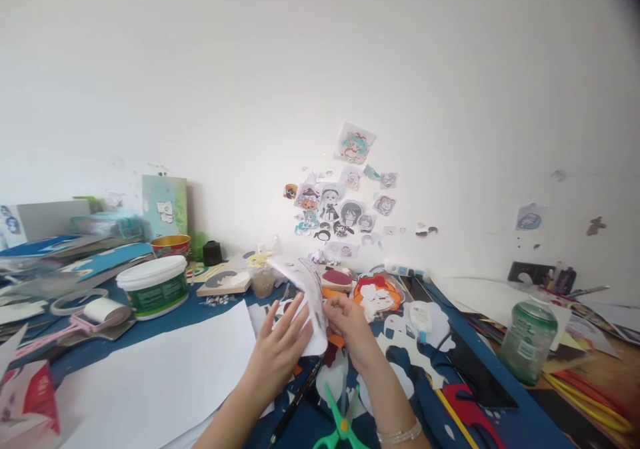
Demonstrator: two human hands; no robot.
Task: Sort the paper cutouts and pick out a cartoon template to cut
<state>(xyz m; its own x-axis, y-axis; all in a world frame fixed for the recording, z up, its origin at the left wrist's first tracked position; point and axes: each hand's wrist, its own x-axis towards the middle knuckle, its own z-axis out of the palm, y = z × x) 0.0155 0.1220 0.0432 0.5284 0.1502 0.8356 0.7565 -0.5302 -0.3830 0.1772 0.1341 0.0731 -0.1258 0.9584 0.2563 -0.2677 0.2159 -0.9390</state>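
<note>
A white sheet [316, 309] with a rounded lower corner and faint drawn lines stands tilted above the middle of the table. My left hand [280, 346] rests against its left side, fingers stretched out and spread. At its right edge, the fingers of my right hand [353, 326] are pinched together on the sheet. Just below my hands lie green-handled scissors [343, 426], blades apart. A dark pen [295, 402] lies left of the scissors. To the left of my left hand is a large blank white paper [165, 376].
Paper scraps, a glue bottle [420, 319] and a red-haired character cutout [379, 296] lie beyond my right hand. Left stands a white-lidded tub [153, 289]; right, a clear green jar [529, 342]. A yellow pencil [453, 412] lies near a red tool [473, 412]. The wall has stickers [353, 212].
</note>
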